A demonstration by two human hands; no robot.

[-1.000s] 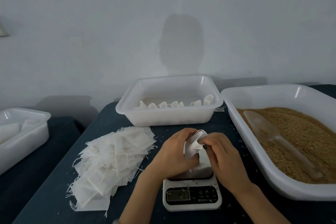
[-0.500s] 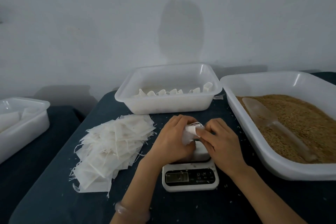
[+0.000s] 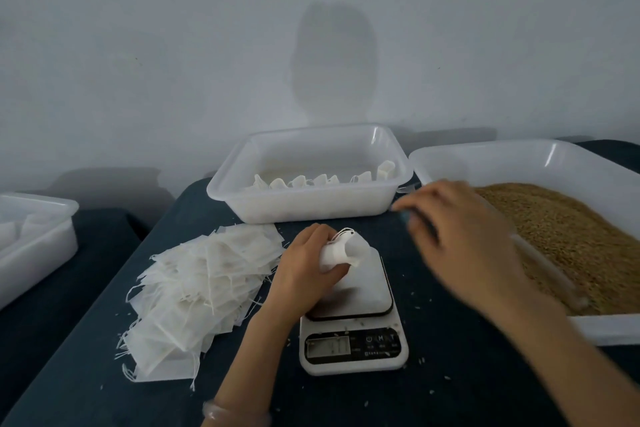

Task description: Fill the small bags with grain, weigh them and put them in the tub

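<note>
Bag (image 3: 346,251) mouth tilted up-right

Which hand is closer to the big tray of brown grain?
The right hand. It hangs over the near-left rim of the grain tray, blurred. The left hand is farther left, above the scale, holding a small white bag.

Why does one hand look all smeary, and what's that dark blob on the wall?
Head view: the right hand is blurred because it is moving fast beside the grain tray; the left hand, holding the small bag, looks sharp. The dark shape on the wall looks like a shadow, probably the person's head.
</note>
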